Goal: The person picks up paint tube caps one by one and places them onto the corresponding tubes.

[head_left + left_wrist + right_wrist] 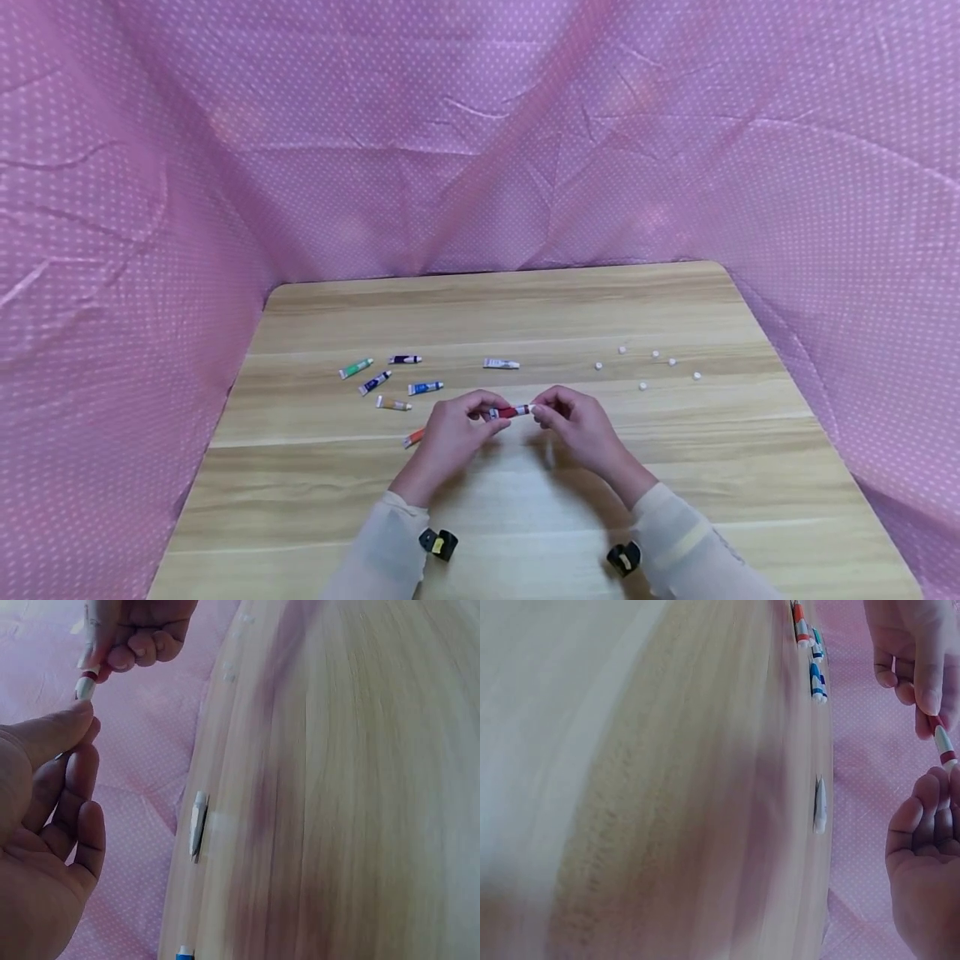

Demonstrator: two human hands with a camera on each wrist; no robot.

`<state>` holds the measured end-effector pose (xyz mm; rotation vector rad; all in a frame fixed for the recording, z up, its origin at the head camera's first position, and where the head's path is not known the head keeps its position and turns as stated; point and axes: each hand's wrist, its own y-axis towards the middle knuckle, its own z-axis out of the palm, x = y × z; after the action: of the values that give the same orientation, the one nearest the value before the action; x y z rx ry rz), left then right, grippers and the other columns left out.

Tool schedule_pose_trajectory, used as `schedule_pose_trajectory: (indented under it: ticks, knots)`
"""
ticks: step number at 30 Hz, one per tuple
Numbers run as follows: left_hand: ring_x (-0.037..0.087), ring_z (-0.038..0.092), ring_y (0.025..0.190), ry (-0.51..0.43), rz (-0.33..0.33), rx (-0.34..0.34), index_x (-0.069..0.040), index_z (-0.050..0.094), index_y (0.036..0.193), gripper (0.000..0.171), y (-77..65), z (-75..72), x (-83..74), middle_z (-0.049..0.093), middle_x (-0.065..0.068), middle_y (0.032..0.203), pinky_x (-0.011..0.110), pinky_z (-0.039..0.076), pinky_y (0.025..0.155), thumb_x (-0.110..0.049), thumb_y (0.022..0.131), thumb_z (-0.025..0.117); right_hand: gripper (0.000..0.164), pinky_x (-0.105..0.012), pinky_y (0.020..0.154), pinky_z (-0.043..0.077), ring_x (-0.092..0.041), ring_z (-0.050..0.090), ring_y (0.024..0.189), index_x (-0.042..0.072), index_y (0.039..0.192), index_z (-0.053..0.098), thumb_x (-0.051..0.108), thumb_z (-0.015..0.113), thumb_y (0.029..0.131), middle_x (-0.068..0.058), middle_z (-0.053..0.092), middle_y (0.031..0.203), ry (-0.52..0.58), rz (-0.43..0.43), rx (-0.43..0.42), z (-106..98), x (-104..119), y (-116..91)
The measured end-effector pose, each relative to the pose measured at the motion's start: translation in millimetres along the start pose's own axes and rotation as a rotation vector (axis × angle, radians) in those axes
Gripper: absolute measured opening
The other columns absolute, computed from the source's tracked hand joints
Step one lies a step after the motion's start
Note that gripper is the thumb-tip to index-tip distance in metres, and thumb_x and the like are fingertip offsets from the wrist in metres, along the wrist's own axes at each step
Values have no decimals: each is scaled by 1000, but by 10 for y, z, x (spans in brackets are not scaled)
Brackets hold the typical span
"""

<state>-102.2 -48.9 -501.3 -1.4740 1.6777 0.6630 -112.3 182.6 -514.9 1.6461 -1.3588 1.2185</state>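
Observation:
Above the middle of the table a small red paint tube (513,412) is held nearly level between both hands. My left hand (456,432) pinches its flat end between thumb and fingers. At the other end, the thumb and fingertips of my right hand (583,429) pinch the white cap (532,408), which they partly cover. In the right wrist view the tube (943,740) shows a silvery-white band and a red band near its cap. A white paint tube (501,364) lies on the table just beyond the hands.
Left of the hands lie several tubes: green (356,368), dark purple (405,359), dark blue (375,382), blue (425,387), ochre (393,403) and orange (414,437), partly behind the left hand. Several small white caps (656,354) are scattered at right. Pink dotted cloth (480,167) surrounds the wooden table (315,500).

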Motion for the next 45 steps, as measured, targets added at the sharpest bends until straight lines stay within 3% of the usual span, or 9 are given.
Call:
schedule_pose_trajectory:
  ticks: [3,7,13,17,21,31,38,45]
  knots:
    - [10,69,99,50,28,24,-36,77,113,21,15,-30,7,79,-20,102,31,55,83,-27,96,85,7,-24,73,54,-17,68,83,7,105,75,13,72,104,-25,75,97,-8,4,-2,25,-7,13]
    - [10,69,98,187,82,55,-27,73,128,31,56,-69,12,81,-15,107,34,53,87,-28,98,83,7,-23,71,51,-15,65,80,8,105,75,14,73,104,-23,75,95,-48,-20,-1,53,-14,38]
    - [13,68,101,357,149,40,-29,76,118,18,143,-96,0,74,-9,120,37,57,91,-30,101,79,8,-23,71,51,-13,62,80,11,106,76,18,75,103,-20,76,97,-86,-25,6,62,-24,80]
    - [12,65,102,384,160,31,-29,78,119,19,227,-89,42,65,-8,127,32,57,87,-30,100,81,10,-23,74,52,-14,63,83,12,110,76,18,76,102,-12,76,96,-124,-13,5,50,-53,112]
    - [10,65,100,389,149,45,-28,78,120,20,354,-94,138,66,-9,123,31,57,86,-30,100,80,16,-23,75,52,-13,62,83,11,117,76,17,75,103,-4,74,94,-162,-5,-11,17,-99,131]
    - [11,62,93,431,126,72,-26,78,119,22,700,-214,306,66,-5,110,34,56,86,-28,98,83,19,-22,75,52,-10,62,82,5,120,75,14,73,104,-7,75,96,-193,-14,-21,-126,-195,131]
    - [12,63,98,468,120,109,-24,78,114,17,894,-143,349,69,-4,110,38,58,94,-26,98,82,22,-22,77,54,-9,64,86,4,123,74,14,74,104,-7,75,99,-224,-5,-56,-396,-357,85]
    - [15,63,99,467,115,133,-22,79,111,14,994,-110,377,70,-2,108,39,56,97,-23,97,82,25,-20,78,54,-6,64,88,1,125,73,12,74,103,-12,74,102,-234,15,-135,-699,-518,44]
